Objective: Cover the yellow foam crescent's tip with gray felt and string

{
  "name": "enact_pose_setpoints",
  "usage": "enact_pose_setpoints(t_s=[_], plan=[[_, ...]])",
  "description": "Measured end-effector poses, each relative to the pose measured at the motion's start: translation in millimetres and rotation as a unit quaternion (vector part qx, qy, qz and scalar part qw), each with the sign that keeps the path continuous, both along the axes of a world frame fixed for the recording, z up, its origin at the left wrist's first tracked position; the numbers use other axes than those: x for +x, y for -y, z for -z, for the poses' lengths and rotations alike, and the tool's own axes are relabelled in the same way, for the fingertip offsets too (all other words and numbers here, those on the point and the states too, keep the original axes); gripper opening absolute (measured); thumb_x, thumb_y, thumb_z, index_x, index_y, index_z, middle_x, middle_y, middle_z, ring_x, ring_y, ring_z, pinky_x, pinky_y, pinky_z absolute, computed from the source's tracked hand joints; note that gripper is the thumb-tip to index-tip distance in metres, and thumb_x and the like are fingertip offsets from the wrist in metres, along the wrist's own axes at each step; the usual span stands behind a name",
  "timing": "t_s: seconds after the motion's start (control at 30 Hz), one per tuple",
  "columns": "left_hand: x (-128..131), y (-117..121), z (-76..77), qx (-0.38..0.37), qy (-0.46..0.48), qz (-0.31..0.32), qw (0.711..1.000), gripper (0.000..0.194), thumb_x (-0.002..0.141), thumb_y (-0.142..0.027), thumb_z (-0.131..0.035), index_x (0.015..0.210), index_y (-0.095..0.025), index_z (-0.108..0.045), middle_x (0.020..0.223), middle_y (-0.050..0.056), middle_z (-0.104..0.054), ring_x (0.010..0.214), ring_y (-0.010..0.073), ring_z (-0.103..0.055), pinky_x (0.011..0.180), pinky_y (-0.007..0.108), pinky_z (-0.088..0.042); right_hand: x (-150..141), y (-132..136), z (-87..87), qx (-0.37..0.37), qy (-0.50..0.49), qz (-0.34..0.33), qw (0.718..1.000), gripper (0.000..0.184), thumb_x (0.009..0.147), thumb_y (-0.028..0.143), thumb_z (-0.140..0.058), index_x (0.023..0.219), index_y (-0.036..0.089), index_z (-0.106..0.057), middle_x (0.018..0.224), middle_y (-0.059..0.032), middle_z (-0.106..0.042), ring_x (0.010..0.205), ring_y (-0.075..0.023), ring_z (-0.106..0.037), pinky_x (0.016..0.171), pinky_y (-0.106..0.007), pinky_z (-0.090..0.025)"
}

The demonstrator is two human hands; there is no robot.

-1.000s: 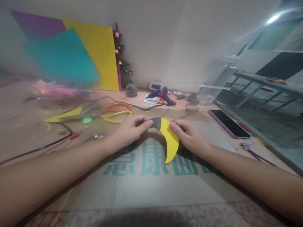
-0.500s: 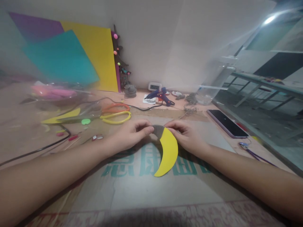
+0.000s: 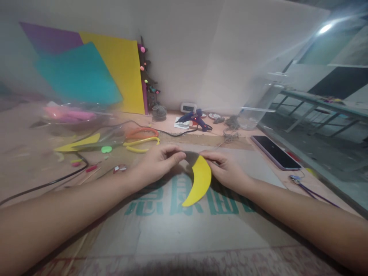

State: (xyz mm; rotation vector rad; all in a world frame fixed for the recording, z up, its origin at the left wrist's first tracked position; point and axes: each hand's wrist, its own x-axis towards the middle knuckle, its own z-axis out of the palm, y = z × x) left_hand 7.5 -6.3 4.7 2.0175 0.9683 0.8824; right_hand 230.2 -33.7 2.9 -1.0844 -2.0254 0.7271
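Note:
A crescent moon cutout (image 3: 202, 176), bright yellow with a dark grey upper part, is held above the printed cardboard (image 3: 166, 237). My left hand (image 3: 165, 163) pinches its grey end between thumb and fingers. At the right upper edge, near where grey meets yellow, my right hand (image 3: 221, 165) has its fingers closed on the cutout; some of those fingertips are hidden behind it. The yellow tip points down and to the left, free of both hands.
Behind the hands lie a blue hot glue gun (image 3: 195, 119) with a red light and a white digital clock (image 3: 188, 107). Scissors with orange and yellow handles (image 3: 142, 143) lie left. A phone (image 3: 275, 152) sits at the right table edge. Coloured sheets (image 3: 77, 73) lean on the wall.
The crescent has shifted slightly left and its yellow tip has swung up a little and to the left. Both hands keep their hold. The camera view has tilted slightly.

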Motion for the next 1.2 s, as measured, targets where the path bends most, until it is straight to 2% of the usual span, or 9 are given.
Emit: enact_pose_setpoints(t_s=[0.1,0.27,0.4,0.6,0.77,0.93,1.0,1.1,1.2], plan=[[-0.6,-0.7,-0.7,0.018,0.034,-0.058,0.998,0.028,0.089,-0.041,-0.053,0.098,-0.018,-0.067,0.088,0.003,-0.07,0.074,0.0165,-0.06,0.059,0.023,-0.044,0.7,-1.5,0.1,0.042,-0.006,0.038,0.998,0.036,0.088,0.016,-0.046,0.118,0.027,-0.065,0.116,-0.0053,-0.067,0.101,-0.0209,-0.063,0.091,-0.041,-0.05],[-0.7,-0.7,0.6,0.039,0.067,-0.093,0.993,0.023,0.089,-0.037,-0.056,0.101,-0.02,-0.065,0.093,0.002,-0.068,0.081,0.0162,-0.061,0.069,0.025,-0.046,1.5,-4.5,3.0,0.047,-0.12,0.097,0.987,0.024,0.094,0.022,-0.044,0.117,0.026,-0.05,0.11,-0.0061,-0.056,0.079,-0.0152,-0.056,0.071,-0.031,-0.051],[-0.6,-5.7,4.5,0.04,0.131,-0.11,0.984,0.017,0.092,-0.031,-0.051,0.1,-0.019,-0.058,0.093,0.003,-0.065,0.085,0.0159,-0.061,0.076,0.027,-0.047,1.9,-6.0,5.6,0.058,-0.181,0.083,0.978,0.012,0.095,0.026,-0.048,0.106,0.025,-0.048,0.095,-0.0013,-0.052,0.07,-0.0123,-0.052,0.064,-0.028,-0.048],[-0.8,-10.0,8.7,0.065,0.162,-0.111,0.978,0.011,0.094,-0.025,-0.047,0.101,-0.02,-0.053,0.096,0.003,-0.061,0.09,0.0152,-0.058,0.083,0.028,-0.045,-1.8,-1.2,2.1,0.056,-0.187,0.037,0.98,0.012,0.093,0.024,-0.049,0.105,0.024,-0.046,0.09,-0.0002,-0.055,0.068,-0.0107,-0.055,0.065,-0.029,-0.048],[-2.2,-4.8,6.7,0.109,0.109,-0.089,0.984,0.012,0.092,-0.016,-0.045,0.1,-0.019,-0.053,0.1,0.004,-0.059,0.095,0.0155,-0.056,0.085,0.027,-0.044,-1.0,1.3,3.6,0.075,-0.15,0.028,0.985,0.014,0.093,0.017,-0.046,0.105,0.023,-0.047,0.088,-0.0004,-0.053,0.068,-0.0109,-0.053,0.062,-0.027,-0.045],[-3.0,-9.1,10.0,0.17,0.071,-0.045,0.982,0.02,0.086,-0.004,-0.046,0.095,-0.019,-0.056,0.102,0.003,-0.058,0.099,0.0153,-0.055,0.088,0.028,-0.042,3.1,2.1,3.2,0.134,-0.069,0.051,0.987,0.012,0.091,0.016,-0.052,0.101,0.022,-0.052,0.088,-0.0014,-0.055,0.079,-0.0137,-0.056,0.071,-0.029,-0.047],[-2.7,-11.4,11.7,0.184,0.066,-0.033,0.98,0.021,0.085,-0.003,-0.046,0.092,-0.019,-0.057,0.102,0.003,-0.057,0.1,0.0155,-0.054,0.088,0.028,-0.042,4.5,3.5,1.1,0.173,-0.027,0.018,0.984,0.009,0.091,0.019,-0.055,0.099,0.021,-0.053,0.088,-0.0022,-0.057,0.079,-0.0146,-0.056,0.073,-0.03,-0.047],[-2.3,-12.4,11.9,0.177,0.068,-0.02,0.982,0.02,0.085,-0.003,-0.047,0.091,-0.019,-0.058,0.102,0.003,-0.057,0.1,0.0157,-0.054,0.088,0.029,-0.042,5.1,5.2,-0.9,0.244,0.056,-0.056,0.966,0.024,0.086,0.028,-0.067,0.103,0.021,-0.054,0.089,-0.0039,-0.059,0.081,-0.0171,-0.057,0.073,-0.032,-0.048],[-1.4,-10.4,10.1,0.169,0.072,0.006,0.983,0.018,0.085,-0.004,-0.048,0.089,-0.018,-0.057,0.1,0.003,-0.058,0.1,0.0154,-0.054,0.09,0.029,-0.042,4.4,4.7,0.8,0.278,0.125,-0.073,0.95,0.025,0.085,0.027,-0.068,0.104,0.02,-0.054,0.092,-0.0061,-0.061,0.085,-0.0189,-0.057,0.073,-0.032,-0.048]])
